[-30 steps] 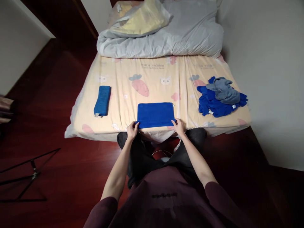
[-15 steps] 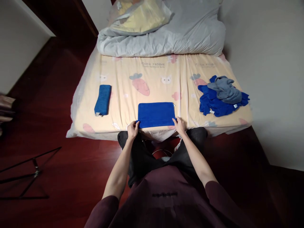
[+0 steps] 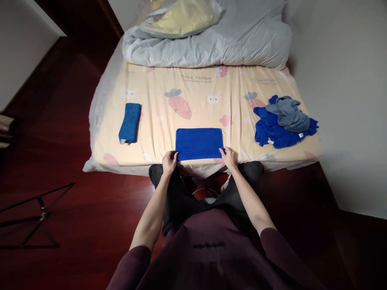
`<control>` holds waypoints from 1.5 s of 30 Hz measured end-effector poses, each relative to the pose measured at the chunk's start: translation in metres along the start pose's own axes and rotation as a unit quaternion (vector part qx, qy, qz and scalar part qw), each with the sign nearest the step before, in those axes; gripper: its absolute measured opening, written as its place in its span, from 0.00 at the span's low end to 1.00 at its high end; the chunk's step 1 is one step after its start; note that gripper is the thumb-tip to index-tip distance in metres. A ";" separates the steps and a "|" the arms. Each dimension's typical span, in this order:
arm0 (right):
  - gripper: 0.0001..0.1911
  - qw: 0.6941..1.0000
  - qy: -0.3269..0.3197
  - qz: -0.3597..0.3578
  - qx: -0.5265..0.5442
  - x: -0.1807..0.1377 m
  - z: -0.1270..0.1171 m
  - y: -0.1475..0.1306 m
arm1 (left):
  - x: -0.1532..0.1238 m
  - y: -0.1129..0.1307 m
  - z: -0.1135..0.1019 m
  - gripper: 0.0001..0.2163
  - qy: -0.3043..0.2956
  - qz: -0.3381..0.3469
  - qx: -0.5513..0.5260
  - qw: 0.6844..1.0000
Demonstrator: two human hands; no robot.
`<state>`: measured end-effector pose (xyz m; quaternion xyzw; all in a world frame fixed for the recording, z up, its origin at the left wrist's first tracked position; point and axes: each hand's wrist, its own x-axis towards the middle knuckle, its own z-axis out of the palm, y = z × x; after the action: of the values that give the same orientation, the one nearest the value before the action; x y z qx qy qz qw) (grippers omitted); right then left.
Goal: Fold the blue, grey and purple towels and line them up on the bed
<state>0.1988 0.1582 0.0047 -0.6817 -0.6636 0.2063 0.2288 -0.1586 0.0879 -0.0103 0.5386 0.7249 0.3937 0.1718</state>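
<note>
A blue towel (image 3: 199,143) lies flat as a neat rectangle near the front edge of the bed, with a small white tag at its far right corner. My left hand (image 3: 169,162) pinches its near left corner. At the near right corner, my right hand (image 3: 227,157) grips the cloth between thumb and fingers. Off to the left rests a folded teal-blue towel (image 3: 130,123), a pale label at its near end. On the right is a crumpled heap of blue towels (image 3: 276,131) with a grey towel (image 3: 290,114) on top.
The bed sheet (image 3: 199,112) carries carrot and rabbit prints. A rolled-back grey-white quilt (image 3: 242,48) covers the far end, with a yellow bundle (image 3: 187,18) on it. Black metal legs (image 3: 40,215) stand on the dark red floor at left. A wall (image 3: 341,100) borders the right side.
The view has shifted slightly. Both hands keep hold of the blue towel's near corners, and the towels lie as before.
</note>
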 end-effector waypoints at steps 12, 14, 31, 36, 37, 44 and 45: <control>0.19 0.974 0.035 -0.221 0.027 -0.019 -0.041 -0.027 | -0.005 0.020 -0.034 0.17 -0.103 0.237 0.047 0.965; 0.20 0.955 -0.019 -0.295 0.007 -0.026 -0.039 -0.035 | -0.007 0.030 -0.025 0.20 -0.169 0.286 0.066 0.941; 0.32 0.935 -0.126 -0.300 -0.140 -0.004 -0.001 -0.029 | 0.015 0.038 0.005 0.31 -0.261 0.257 0.219 0.904; 0.30 0.932 -0.144 -0.312 -0.117 -0.012 -0.011 -0.022 | 0.008 0.030 -0.011 0.30 -0.284 0.257 0.177 0.907; 0.29 0.935 -0.141 -0.306 -0.107 -0.014 -0.013 -0.020 | 0.007 0.027 -0.013 0.30 -0.283 0.251 0.159 0.912; 0.20 0.984 -0.051 -0.167 0.034 -0.001 -0.015 -0.007 | 0.012 0.014 -0.021 0.22 -0.149 0.075 0.004 0.986; 0.17 0.986 -0.036 -0.143 0.073 0.001 -0.013 -0.005 | 0.013 0.014 -0.021 0.19 -0.133 0.051 -0.018 0.990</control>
<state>0.2024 0.1587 0.0180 -0.5533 -0.7454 0.2433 0.2811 -0.1684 0.0932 0.0156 0.6190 0.6601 0.3401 0.2559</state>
